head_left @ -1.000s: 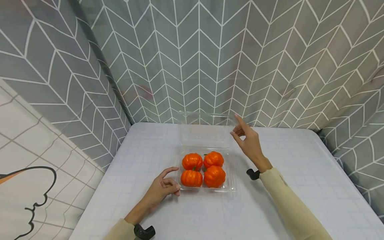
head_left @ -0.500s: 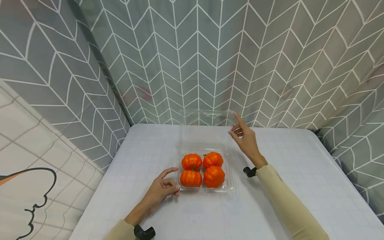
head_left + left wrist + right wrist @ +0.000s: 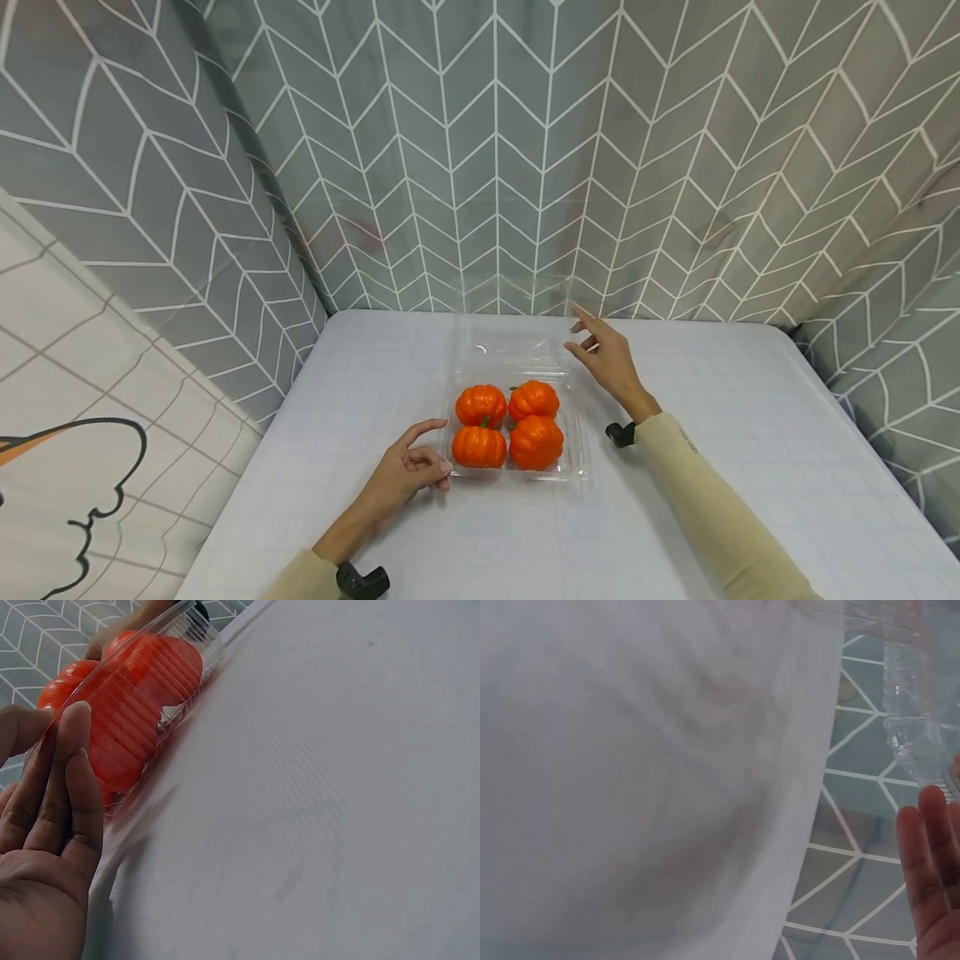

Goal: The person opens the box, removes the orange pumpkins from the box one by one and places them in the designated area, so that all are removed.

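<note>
Closest to me, the left hand (image 3: 393, 479) pinches the near left corner of the clear plastic tray (image 3: 567, 475), thumb and fingers at its rim. The tray sits flat near the middle of the white table (image 3: 480, 554), and four orange pumpkins (image 3: 536, 442) lie in it, two by two. Farther on, the right hand (image 3: 611, 358) is at the right edge of the clear lid (image 3: 510, 352), fingers loosely extended, seeming to touch the plastic rather than clench it. The lid stands raised behind the tray, apparently joined along its far edge; I cannot read its exact tilt. I judge the step in hand to be working the lid while the tray is steadied; next, I'd want a firm left hold and gentle, even pressure on the lid. Beyond hangs the grey chevron curtain (image 3: 517, 167).
</note>
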The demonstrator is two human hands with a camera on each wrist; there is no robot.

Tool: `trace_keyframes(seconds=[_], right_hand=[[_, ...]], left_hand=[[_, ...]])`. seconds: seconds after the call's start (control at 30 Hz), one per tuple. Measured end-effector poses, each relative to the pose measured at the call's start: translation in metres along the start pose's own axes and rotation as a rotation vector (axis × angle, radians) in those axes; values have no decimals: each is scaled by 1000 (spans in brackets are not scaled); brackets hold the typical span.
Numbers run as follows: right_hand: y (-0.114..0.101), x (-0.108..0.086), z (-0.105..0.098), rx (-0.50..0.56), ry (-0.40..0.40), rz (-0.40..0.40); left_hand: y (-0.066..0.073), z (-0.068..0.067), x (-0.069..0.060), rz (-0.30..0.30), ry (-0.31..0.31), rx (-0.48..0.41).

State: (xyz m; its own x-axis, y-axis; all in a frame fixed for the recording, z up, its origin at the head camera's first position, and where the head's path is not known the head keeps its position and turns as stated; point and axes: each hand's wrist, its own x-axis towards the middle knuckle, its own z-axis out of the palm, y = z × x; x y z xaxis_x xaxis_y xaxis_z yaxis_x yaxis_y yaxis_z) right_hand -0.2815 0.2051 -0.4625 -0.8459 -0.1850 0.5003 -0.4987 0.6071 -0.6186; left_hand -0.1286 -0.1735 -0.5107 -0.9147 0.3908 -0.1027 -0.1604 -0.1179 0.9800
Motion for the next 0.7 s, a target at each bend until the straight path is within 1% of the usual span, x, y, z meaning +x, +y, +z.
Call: trace_keyframes(seconds=[0.13,0.43,0.57,0.7], right_hand=[[2,-4,3,-27,-59,53],[4,-7,2,-26,-153,158],[7,-8,3,-29,-198,202],[10,-8,5,-24,-219,215]], left_hand=[[-1,-1,0,0,-6,-6],[2,-1,3,1,-26,5],[3,-3,3,4,-50,3],[3,-7,3,14,-84,12]])
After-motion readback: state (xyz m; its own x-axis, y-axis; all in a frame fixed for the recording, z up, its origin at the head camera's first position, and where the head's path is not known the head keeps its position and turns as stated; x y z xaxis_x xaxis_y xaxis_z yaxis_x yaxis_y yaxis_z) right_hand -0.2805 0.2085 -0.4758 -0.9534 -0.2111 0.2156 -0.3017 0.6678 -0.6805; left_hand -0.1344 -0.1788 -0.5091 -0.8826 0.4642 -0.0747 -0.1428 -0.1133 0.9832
